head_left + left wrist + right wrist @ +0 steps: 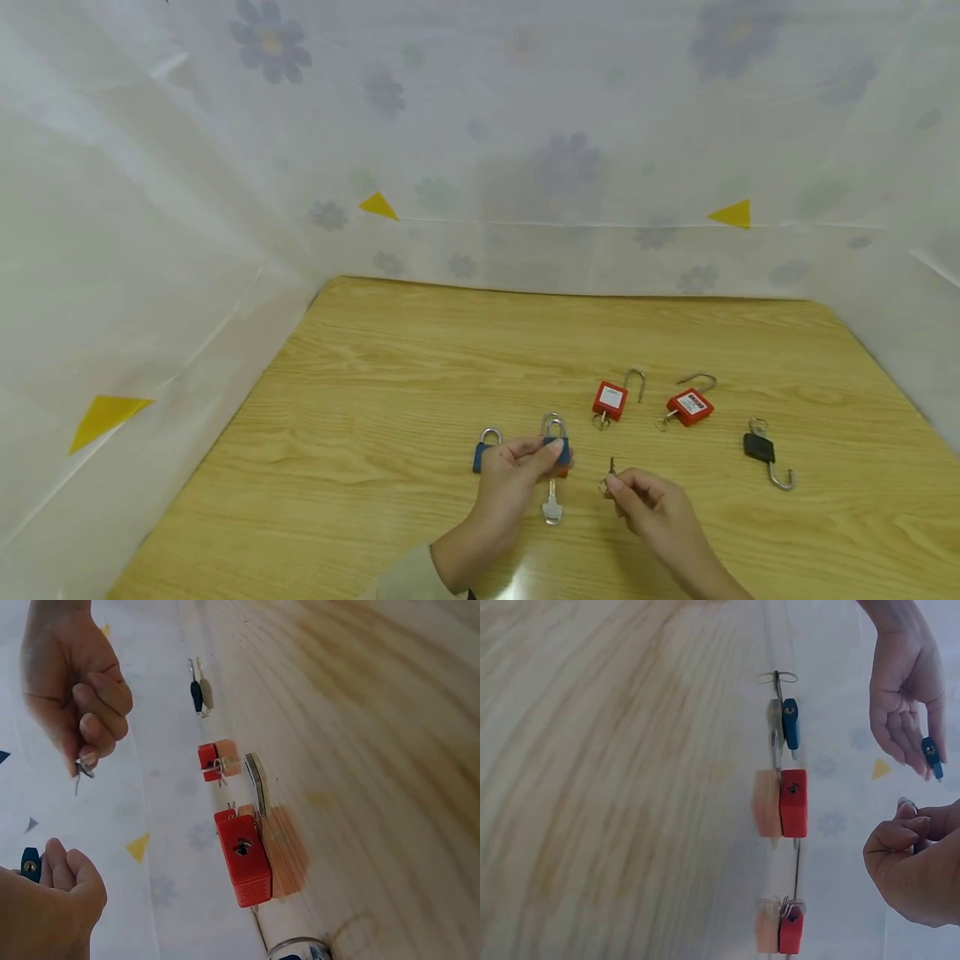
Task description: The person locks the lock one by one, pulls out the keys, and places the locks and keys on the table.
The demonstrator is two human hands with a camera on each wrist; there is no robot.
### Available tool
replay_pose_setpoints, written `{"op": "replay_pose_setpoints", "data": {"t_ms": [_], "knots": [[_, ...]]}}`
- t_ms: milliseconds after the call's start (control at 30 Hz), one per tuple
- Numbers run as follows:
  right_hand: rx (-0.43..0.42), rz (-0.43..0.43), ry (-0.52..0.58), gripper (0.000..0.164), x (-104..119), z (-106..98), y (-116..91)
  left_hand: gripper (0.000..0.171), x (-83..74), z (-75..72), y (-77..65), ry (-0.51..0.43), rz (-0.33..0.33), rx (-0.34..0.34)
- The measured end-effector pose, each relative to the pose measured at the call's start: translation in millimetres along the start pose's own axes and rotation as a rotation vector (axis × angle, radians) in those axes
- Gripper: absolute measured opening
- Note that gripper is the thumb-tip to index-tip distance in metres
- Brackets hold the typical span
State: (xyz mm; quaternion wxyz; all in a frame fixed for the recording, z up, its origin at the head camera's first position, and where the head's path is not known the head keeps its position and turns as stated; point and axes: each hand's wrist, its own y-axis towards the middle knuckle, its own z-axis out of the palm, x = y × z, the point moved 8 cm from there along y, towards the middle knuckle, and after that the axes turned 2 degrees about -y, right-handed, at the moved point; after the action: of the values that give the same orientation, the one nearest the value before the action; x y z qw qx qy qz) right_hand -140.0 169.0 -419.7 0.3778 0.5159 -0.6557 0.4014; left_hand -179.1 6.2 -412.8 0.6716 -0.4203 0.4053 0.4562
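Observation:
My left hand (504, 483) pinches a small blue padlock (557, 451) between thumb and fingers. Its keyhole shows on the padlock's end (31, 865) in the left wrist view. Just to the right, my right hand (660, 508) pinches a small key (612, 465) with a ring, apart from the padlock. Beneath the left hand, a red padlock (562, 472) lies mostly hidden. A silver key (552, 508) is on the table below it. A second blue padlock (480, 458) lies to the left, partly covered by the left hand.
Two red padlocks, one nearer (611, 400) and one farther right (692, 407), lie with shackles open and keys attached. A black padlock (759, 447) with an open shackle lies at the right. White flowered sheeting (465, 150) walls in the wooden table (360, 400).

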Motion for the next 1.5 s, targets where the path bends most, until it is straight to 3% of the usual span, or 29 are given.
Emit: {"op": "replay_pose_setpoints", "data": {"t_ms": [167, 400, 767, 1000, 1267, 1500], "knots": [[0.115, 0.027, -0.048, 0.025, -15, -2, 7, 0.031, -1.6, -3.8, -0.1, 0.008, 0.016, -0.005], [0.272, -0.071, -0.311, 0.025, -35, 1, 16, 0.031, -1.5, -7.9, 1.0, 0.005, 0.014, 0.006], [0.245, -0.059, -0.482, 0.026, -41, 2, 26, 0.030, -0.1, -9.8, 1.9, 0.010, 0.009, -0.007], [0.216, -0.011, -0.510, 0.031, -43, 3, 27, 0.030, -1.3, -10.5, 1.5, 0.011, 0.017, -0.015], [0.253, -0.034, -0.506, 0.029, -44, 3, 26, 0.028, 1.8, -11.2, 3.1, 0.012, -0.008, -0.002], [0.301, -0.003, -0.449, 0.027, -50, 3, 27, 0.030, 2.1, -11.3, 3.3, 0.004, -0.001, 0.007]]}}
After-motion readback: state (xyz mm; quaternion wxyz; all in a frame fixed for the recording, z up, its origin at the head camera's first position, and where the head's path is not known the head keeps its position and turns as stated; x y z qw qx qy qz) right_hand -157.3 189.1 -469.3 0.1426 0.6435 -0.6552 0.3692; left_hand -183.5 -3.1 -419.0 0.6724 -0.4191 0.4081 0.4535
